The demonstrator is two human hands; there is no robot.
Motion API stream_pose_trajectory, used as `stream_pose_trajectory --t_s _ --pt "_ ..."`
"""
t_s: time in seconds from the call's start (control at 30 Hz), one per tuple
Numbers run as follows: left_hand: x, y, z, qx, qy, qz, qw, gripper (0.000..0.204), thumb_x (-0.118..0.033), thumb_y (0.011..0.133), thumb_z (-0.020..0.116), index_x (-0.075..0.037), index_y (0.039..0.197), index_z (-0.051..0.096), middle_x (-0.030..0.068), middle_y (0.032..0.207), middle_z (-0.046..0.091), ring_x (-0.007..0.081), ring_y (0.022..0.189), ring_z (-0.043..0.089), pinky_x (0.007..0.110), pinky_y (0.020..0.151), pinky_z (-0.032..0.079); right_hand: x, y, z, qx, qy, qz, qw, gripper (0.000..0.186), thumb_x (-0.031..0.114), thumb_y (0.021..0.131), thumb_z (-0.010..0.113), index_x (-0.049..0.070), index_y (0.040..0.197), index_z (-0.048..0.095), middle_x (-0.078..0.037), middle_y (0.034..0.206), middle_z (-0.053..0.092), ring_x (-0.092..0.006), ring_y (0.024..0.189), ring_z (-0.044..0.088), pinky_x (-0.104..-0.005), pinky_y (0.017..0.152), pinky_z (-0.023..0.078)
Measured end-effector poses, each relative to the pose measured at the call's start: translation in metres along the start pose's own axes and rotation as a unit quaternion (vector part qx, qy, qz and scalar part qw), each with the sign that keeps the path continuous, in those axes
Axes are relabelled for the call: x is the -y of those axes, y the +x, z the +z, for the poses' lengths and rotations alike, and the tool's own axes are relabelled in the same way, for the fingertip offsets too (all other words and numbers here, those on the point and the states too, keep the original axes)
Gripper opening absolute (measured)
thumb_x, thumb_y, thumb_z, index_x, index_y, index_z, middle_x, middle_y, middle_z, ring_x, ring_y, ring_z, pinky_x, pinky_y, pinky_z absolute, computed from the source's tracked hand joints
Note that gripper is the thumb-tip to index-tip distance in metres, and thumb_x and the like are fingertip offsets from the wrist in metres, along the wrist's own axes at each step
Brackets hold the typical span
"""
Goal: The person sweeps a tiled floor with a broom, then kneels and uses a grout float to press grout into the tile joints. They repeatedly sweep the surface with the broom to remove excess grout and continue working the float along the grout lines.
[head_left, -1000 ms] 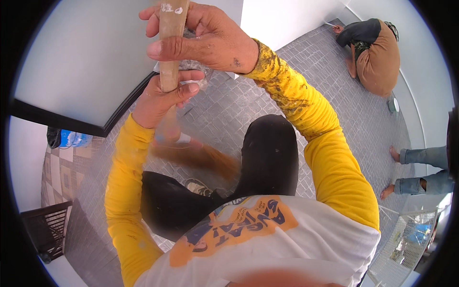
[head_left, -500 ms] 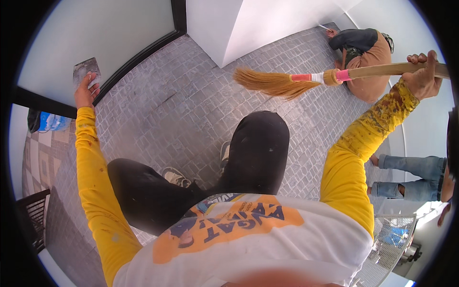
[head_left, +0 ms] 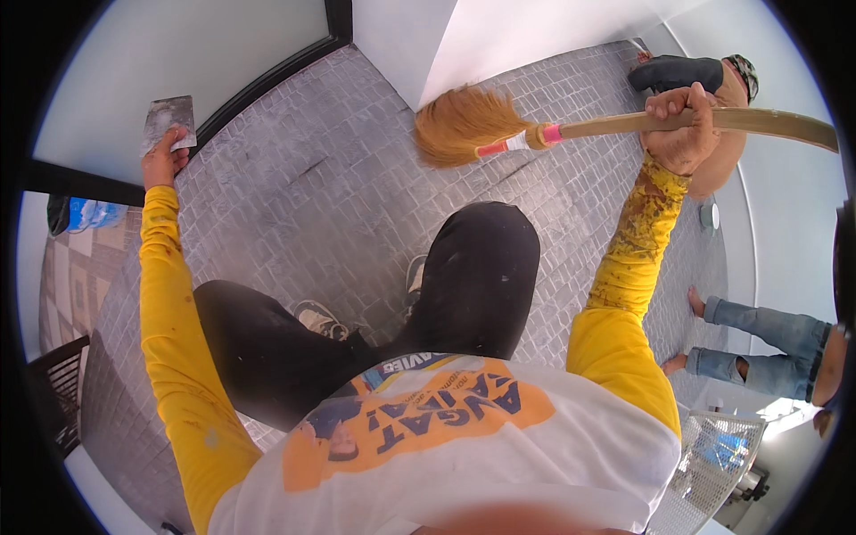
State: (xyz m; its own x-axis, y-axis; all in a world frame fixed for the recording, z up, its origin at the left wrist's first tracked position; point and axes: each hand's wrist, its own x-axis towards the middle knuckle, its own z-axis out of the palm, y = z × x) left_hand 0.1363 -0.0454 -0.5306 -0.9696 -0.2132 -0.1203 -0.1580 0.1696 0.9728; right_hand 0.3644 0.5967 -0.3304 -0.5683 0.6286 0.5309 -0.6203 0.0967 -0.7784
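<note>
At the far left, a flat grey metal scraper blade [head_left: 168,122] is pinched in the grip of the left hand [head_left: 160,160], held up against the pale wall panel [head_left: 178,53] above the black frame strip [head_left: 259,85]. Below, the grey brick-patterned floor [head_left: 294,214] is seen, with the person's black trousers [head_left: 473,276] over it. To the right, a broom with tan straw bristles and a pink band [head_left: 468,125] is held out level near the white corner wall [head_left: 535,36]; its wooden handle [head_left: 758,120] is wrapped by the closed grip of the right hand [head_left: 682,129]. Further right, a crouching person in a brown top [head_left: 727,116] and another person's legs in blue jeans [head_left: 758,343] are seen. The long handle could be swung into the crouching person, being so near; the thinly pinched scraper could slip and fall.
</note>
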Motion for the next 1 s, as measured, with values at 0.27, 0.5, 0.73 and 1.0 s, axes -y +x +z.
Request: stream_pose_trajectory --t_s 0.27,0.5,0.73,1.0 --pt "0.007 0.000 0.009 0.002 0.006 -0.013 1.000 0.042 -0.032 0.088 0.062 -0.004 0.120 0.064 0.0049 0.106 0.070 0.0099 0.069 0.059 0.022 0.063 0.050 0.132 0.031 -0.008 0.021 -0.063 -0.044 0.997 0.023 0.015 0.082 0.057 0.012 0.066 0.041 0.000 0.059 0.038 -0.0153 0.050 0.037 -0.0328 0.056 0.036" --pt "0.010 -0.002 0.005 0.020 0.035 -0.012 0.999 0.038 -0.036 0.086 0.066 -0.004 0.107 0.071 0.0025 0.097 0.071 0.0086 0.064 0.057 0.022 0.059 0.047 0.057 0.053 0.038 -0.075 -0.146 -0.170 0.972 0.014 0.000 0.075 0.064 -0.004 0.070 0.051 -0.008 0.057 0.045 -0.0182 0.049 0.046 -0.0325 0.047 0.042" --pt "0.000 -0.008 0.000 -0.004 -0.010 0.024 1.000 0.036 -0.036 0.086 0.065 -0.005 0.104 0.072 0.0019 0.096 0.072 0.0080 0.062 0.056 0.023 0.056 0.046 0.006 0.046 0.030 0.095 -0.049 0.039 0.994 0.021 0.011 0.079 0.061 0.008 0.065 0.046 -0.002 0.057 0.040 -0.0173 0.050 0.043 -0.0339 0.051 0.038" --pt "-0.019 -0.021 0.003 -0.034 -0.021 0.047 0.998 0.036 -0.036 0.086 0.065 -0.004 0.103 0.072 0.0002 0.096 0.072 0.0060 0.061 0.055 0.020 0.055 0.044 0.094 0.083 -0.013 -0.036 -0.090 -0.042 0.994 0.023 0.009 0.080 0.061 0.009 0.068 0.042 -0.002 0.059 0.041 -0.0151 0.048 0.040 -0.0335 0.053 0.040"
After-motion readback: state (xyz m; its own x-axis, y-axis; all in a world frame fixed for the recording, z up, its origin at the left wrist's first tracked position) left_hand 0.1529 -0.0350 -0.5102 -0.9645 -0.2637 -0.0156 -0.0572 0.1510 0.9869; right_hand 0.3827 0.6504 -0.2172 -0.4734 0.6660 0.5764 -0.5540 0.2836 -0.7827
